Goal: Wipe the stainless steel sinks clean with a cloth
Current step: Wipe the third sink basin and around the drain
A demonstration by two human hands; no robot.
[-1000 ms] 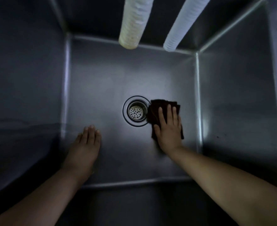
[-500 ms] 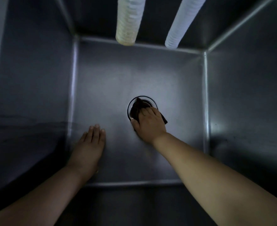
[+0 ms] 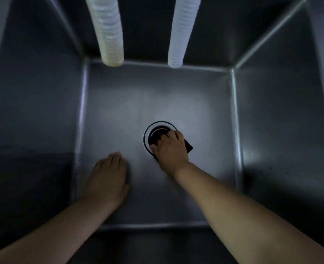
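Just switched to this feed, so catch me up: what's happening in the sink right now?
A person is leaning into a deep stainless steel sink. The right hand grips a dark cloth and presses it into the drain, covering the strainer. The left hand rests flat on the sink floor, fingers straight. Two ribbed white hoses hang over the far edge.

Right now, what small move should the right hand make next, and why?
Probably twist the cloth around inside the drain: the right hand presses it there, covering the strainer, while the left hand rests flat on the sink floor.
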